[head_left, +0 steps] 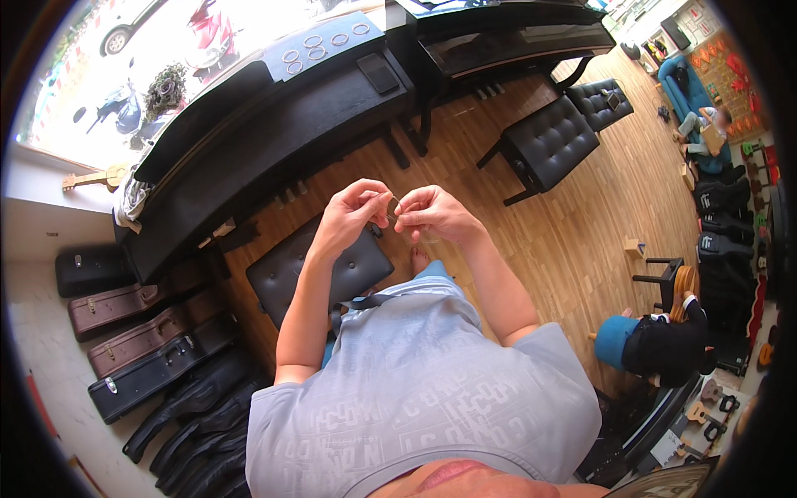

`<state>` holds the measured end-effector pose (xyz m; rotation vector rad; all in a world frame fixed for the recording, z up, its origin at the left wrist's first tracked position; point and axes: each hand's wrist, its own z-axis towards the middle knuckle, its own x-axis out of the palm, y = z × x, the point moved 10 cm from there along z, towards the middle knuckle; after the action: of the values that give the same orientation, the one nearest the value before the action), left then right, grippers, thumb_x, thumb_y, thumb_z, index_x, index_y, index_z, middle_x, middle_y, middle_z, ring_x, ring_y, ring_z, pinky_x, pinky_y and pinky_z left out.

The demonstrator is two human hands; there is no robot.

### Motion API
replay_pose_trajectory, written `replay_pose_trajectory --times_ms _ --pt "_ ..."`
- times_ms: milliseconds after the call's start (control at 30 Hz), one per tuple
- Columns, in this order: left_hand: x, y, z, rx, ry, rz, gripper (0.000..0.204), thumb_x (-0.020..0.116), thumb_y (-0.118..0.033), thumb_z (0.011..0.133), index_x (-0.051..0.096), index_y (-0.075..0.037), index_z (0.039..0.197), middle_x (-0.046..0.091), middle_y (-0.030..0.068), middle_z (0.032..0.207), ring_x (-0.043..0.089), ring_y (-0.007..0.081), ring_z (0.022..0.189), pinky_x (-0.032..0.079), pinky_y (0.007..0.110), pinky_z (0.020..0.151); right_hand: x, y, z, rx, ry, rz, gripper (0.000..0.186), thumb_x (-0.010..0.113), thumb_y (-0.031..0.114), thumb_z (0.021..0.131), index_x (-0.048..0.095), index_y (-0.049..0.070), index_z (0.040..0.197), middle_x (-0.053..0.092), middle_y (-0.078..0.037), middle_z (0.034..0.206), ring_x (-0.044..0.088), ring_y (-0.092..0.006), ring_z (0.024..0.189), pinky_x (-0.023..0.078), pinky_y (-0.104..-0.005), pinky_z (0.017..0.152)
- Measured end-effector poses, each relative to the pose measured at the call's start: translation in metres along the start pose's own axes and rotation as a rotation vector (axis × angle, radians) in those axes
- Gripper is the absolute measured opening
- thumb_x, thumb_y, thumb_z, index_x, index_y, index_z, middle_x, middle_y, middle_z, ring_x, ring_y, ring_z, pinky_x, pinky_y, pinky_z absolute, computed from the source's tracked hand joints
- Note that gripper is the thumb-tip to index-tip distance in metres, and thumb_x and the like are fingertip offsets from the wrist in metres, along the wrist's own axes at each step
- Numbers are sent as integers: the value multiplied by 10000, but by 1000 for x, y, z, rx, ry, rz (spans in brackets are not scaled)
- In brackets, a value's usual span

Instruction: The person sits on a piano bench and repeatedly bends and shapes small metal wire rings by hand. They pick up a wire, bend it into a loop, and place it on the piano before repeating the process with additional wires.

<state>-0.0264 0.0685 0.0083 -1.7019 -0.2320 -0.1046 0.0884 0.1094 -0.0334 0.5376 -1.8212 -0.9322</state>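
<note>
In front of my chest, my left hand [355, 217] and my right hand [440, 216] are close together, fingertips pinched. Between them runs a thin wire-like coiled string [393, 207], gripped by both; its exact shape is partly hidden by the fingers. Beyond my hands, several similar ring-shaped coils [339, 39] lie on a pale blue sheet [278, 51] on top of a black piano [274, 124]. A dark flat phone-like device [378, 73] rests to the right of that sheet.
A black padded bench [324, 270] stands below my left forearm, another tufted bench [548, 145] farther right. Instrument cases [137, 340] line the left wall. One person [664, 344] sits at right with a guitar; another person [710, 133] sits on a blue sofa [677, 91].
</note>
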Motion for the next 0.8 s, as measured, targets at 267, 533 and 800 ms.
replay_pose_trajectory --times_ms 267,533,800 --pt "3 18 -2 -150 19 -201 176 670 -184 981 658 -38 1079 639 26 776 636 109 678 546 253 635 9 -1 -4 -71 39 123 176 711 78 928 740 12 1090 736 -125 900 594 -104 586 465 -214 514" --pt "6 29 0 -165 15 -250 182 670 -186 981 658 -37 1083 643 29 785 624 94 672 533 241 621 2 -6 1 -209 -3 119 122 735 92 916 750 -3 991 718 -75 880 535 -82 602 428 -223 512" --pt "-17 17 -1 45 -202 8 191 654 -192 993 662 -33 1099 714 31 876 672 92 775 518 223 671 -2 25 -15 -448 -475 -271 109 701 59 931 725 -7 1014 745 -82 943 706 -133 843 582 -249 721"
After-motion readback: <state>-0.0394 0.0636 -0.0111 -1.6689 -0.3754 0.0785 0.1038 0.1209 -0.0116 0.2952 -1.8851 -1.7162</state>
